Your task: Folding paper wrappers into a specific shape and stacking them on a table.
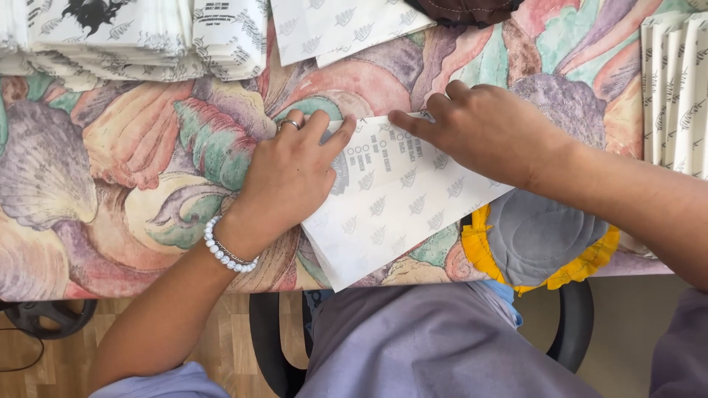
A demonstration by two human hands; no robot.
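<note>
Both hands are down on a white paper bag (391, 214) printed with small leaf marks, lying flat and angled on the floral-patterned surface (133, 147), its lower corner near the front edge. The left hand (287, 180) presses flat on the bag's left edge, grip spread, nothing pinched. The right hand (487, 129) leans on the top edge, fingers curled, index pressing the fold. Stacks of similar bags (133, 37) sit at the far edge, more bags (675, 96) stand right, and a grey pad with yellow trim (542, 239) lies just beside.
</note>
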